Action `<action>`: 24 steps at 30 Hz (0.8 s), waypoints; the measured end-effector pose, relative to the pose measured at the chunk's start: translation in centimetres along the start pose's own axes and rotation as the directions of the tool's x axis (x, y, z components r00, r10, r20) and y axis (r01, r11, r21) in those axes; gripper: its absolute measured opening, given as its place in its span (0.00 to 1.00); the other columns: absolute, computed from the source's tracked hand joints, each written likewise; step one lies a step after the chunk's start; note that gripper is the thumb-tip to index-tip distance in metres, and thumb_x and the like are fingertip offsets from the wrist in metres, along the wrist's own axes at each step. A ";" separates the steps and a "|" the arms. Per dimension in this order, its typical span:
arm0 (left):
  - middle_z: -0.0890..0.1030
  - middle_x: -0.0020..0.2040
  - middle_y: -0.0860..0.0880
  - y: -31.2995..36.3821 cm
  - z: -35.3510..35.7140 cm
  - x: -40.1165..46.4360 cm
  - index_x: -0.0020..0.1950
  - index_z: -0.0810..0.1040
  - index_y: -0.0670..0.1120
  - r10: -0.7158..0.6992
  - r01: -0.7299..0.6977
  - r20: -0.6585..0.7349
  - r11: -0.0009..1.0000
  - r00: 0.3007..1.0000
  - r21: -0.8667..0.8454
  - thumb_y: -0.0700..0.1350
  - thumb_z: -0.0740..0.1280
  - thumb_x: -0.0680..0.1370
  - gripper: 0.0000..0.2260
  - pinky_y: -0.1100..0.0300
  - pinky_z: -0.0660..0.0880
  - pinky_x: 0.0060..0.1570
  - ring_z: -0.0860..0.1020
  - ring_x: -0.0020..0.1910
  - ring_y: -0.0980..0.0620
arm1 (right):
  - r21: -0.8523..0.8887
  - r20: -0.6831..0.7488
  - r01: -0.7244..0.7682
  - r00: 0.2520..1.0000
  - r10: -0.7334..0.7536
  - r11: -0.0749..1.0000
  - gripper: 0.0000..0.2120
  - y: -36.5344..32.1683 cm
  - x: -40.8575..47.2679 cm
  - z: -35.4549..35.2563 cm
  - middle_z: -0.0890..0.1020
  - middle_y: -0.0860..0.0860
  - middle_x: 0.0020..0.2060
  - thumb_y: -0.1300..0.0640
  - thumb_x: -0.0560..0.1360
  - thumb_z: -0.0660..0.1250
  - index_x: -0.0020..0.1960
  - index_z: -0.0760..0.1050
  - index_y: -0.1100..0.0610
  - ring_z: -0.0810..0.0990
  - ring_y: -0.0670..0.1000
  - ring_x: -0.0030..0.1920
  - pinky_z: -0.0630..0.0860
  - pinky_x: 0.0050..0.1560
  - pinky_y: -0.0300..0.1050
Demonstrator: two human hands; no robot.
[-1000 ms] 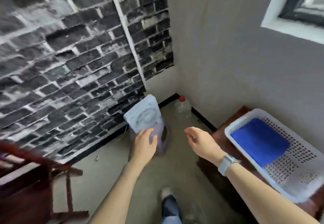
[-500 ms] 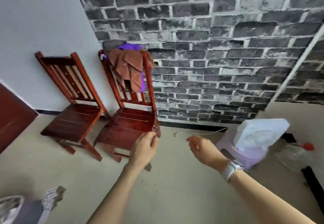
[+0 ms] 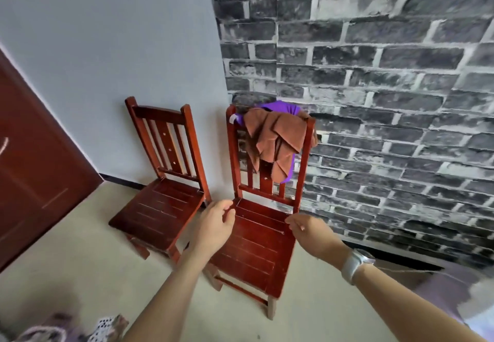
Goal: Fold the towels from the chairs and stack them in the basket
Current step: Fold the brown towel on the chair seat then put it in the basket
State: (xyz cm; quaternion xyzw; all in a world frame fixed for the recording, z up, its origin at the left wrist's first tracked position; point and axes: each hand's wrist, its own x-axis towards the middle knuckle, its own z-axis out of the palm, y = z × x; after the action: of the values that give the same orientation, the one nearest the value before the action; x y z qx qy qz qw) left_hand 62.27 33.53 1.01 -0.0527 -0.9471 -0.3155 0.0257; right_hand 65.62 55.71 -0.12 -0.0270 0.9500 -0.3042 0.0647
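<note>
- The bare chair [image 3: 163,181], left of the towel chair [image 3: 263,224], now looks closer than half a second ago.
- Brown towel [image 3: 275,141] over purple towel [image 3: 283,107] drape the towel chair's backrest.
- Left hand [image 3: 215,225] and right hand [image 3: 311,233], both loosely curled and holding nothing, now hover over its seat.

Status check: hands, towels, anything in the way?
Both hands, left and right, empty, loosely curled. Brown towel over purple towel on right chair back. Path unobstructed.
</note>
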 end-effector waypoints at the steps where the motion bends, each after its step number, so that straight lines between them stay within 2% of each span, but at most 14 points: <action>1: 0.78 0.59 0.49 -0.2 -0.3 2.0 0.62 0.74 0.49 0.016 -0.016 0.001 1.000 1.000 0.006 0.47 0.60 0.78 0.13 0.55 0.74 0.57 0.76 0.58 0.49 | -0.008 -0.025 0.000 1.000 -0.001 1.000 0.15 0.1 2.2 -0.3 0.79 0.50 0.59 0.57 0.79 0.54 0.61 0.74 0.54 0.77 0.51 0.58 0.71 0.56 0.40; 6: 0.75 0.62 0.48 0.9 -1.0 13.4 0.66 0.71 0.45 0.110 -0.110 0.010 0.994 0.994 0.029 0.46 0.59 0.79 0.16 0.60 0.70 0.58 0.74 0.61 0.51 | 0.009 -0.189 -0.044 0.981 0.045 0.999 0.14 1.5 14.3 -2.2 0.80 0.54 0.56 0.57 0.78 0.55 0.60 0.74 0.55 0.78 0.55 0.55 0.74 0.53 0.46; 9: 0.76 0.62 0.49 1.6 -0.5 20.0 0.65 0.71 0.46 0.138 -0.138 0.020 0.990 0.990 0.025 0.46 0.59 0.79 0.15 0.61 0.70 0.58 0.74 0.61 0.52 | -0.039 -0.301 -0.105 0.949 0.089 0.994 0.14 2.1 21.0 -4.0 0.77 0.56 0.56 0.57 0.77 0.57 0.60 0.72 0.57 0.74 0.58 0.57 0.72 0.54 0.49; 13: 0.75 0.62 0.50 1.5 1.3 26.6 0.65 0.71 0.48 0.151 -0.153 0.091 0.988 0.984 0.016 0.47 0.59 0.79 0.14 0.60 0.72 0.57 0.75 0.59 0.52 | -0.184 -0.407 -0.256 0.899 0.164 0.949 0.20 2.8 28.5 -6.2 0.72 0.58 0.57 0.48 0.75 0.60 0.62 0.68 0.59 0.69 0.60 0.61 0.68 0.58 0.53; 15: 0.75 0.62 0.50 1.4 2.3 28.9 0.65 0.71 0.48 0.190 -0.194 0.125 0.981 0.974 0.024 0.47 0.59 0.79 0.14 0.61 0.71 0.58 0.74 0.60 0.52 | -0.182 -0.423 -0.306 0.882 0.207 0.934 0.25 3.2 31.6 -7.0 0.71 0.57 0.61 0.43 0.73 0.61 0.66 0.66 0.55 0.67 0.59 0.62 0.66 0.60 0.55; 18: 0.73 0.62 0.50 1.4 3.3 31.8 0.64 0.71 0.48 0.258 -0.267 0.167 0.963 0.952 0.030 0.46 0.59 0.79 0.14 0.59 0.71 0.60 0.72 0.62 0.52 | -0.164 -0.451 -0.386 0.848 0.279 0.908 0.28 3.7 34.9 -7.3 0.71 0.56 0.62 0.39 0.72 0.60 0.66 0.66 0.53 0.67 0.58 0.63 0.65 0.61 0.54; 21: 0.71 0.64 0.50 1.3 4.4 34.6 0.65 0.71 0.47 0.353 -0.367 0.184 0.929 0.917 0.045 0.46 0.59 0.79 0.15 0.59 0.67 0.63 0.68 0.64 0.51 | -0.179 -0.458 -0.463 0.820 0.343 0.868 0.22 3.5 36.4 -6.9 0.71 0.57 0.61 0.46 0.74 0.61 0.63 0.70 0.56 0.66 0.59 0.64 0.67 0.59 0.54; 24: 0.70 0.67 0.47 1.2 5.5 37.0 0.67 0.70 0.46 0.434 -0.459 0.207 0.884 0.877 0.088 0.47 0.58 0.78 0.18 0.52 0.67 0.65 0.66 0.67 0.47 | -0.063 -0.538 -0.405 0.784 0.311 0.912 0.14 3.9 36.3 -6.5 0.76 0.57 0.55 0.56 0.75 0.58 0.57 0.74 0.59 0.71 0.61 0.59 0.69 0.55 0.52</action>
State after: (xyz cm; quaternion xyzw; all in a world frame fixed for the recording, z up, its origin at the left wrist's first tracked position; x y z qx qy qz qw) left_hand 25.57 40.92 0.37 -0.2968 -0.9266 -0.2302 0.0150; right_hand 28.77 59.28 -1.00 0.2313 0.9425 -0.1975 -0.1386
